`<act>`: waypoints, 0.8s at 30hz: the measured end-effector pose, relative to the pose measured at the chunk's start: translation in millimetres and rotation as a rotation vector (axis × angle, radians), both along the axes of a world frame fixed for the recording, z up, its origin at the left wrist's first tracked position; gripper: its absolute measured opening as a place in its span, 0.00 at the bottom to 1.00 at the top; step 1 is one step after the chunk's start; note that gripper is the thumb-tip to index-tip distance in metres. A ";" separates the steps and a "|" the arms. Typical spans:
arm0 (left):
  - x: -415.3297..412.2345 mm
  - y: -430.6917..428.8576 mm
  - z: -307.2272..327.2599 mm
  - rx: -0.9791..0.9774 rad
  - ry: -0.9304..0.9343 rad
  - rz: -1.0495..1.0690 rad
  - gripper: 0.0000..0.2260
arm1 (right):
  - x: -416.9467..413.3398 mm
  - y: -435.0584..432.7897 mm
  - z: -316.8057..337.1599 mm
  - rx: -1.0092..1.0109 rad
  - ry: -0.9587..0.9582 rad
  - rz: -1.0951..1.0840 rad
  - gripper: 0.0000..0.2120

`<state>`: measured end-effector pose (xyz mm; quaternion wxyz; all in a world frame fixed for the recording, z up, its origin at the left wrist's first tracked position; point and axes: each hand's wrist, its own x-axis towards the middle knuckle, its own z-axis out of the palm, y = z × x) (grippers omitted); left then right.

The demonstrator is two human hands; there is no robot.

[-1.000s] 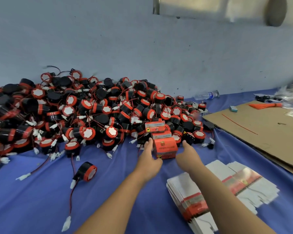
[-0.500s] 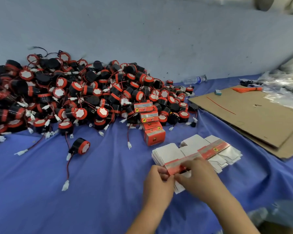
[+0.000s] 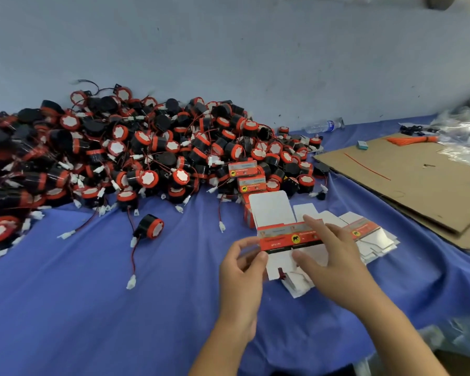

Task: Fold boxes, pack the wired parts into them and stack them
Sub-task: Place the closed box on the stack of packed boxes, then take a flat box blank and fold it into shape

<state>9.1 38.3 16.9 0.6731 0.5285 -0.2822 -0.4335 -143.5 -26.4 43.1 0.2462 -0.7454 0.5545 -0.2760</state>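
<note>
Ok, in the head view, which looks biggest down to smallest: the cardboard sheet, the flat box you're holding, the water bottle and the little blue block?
1. cardboard sheet
2. flat box, though being nearest the camera makes it look bigger
3. water bottle, far back
4. little blue block

flat box (image 3: 285,238) | lifted off stack (image 3: 376,241) | now held in both hands (image 3: 240,270) (image 3: 334,264)

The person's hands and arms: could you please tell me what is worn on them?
Nothing visible: the left hand and right hand have no gloves, rings or watch, and both forearms are bare, with no sleeve in view.
</note>
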 end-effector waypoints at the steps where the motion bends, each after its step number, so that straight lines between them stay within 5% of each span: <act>1: 8.1 7.9 0.9 -0.027 0.000 -0.002 0.13 | 4.1 3.2 4.3 0.035 -0.047 0.049 0.31; 8: 57.3 80.0 -7.8 -0.043 -0.330 0.219 0.24 | 65.3 48.4 21.2 0.091 -0.179 0.321 0.20; 15: 89.7 139.6 -9.0 -0.022 -0.501 0.180 0.24 | 136.4 106.8 13.1 0.620 -0.601 0.502 0.13; 18: 107.3 170.9 -9.3 -0.077 -0.617 0.202 0.36 | 156.9 125.4 18.5 0.837 -0.762 0.428 0.18; 21: 122.0 195.1 -8.6 -0.074 -0.674 0.266 0.48 | 171.3 141.2 22.1 1.022 -0.791 0.444 0.21; 24: 137.6 209.3 -6.6 -0.145 -0.697 0.399 0.47 | 183.9 159.4 22.3 1.163 -0.777 0.517 0.23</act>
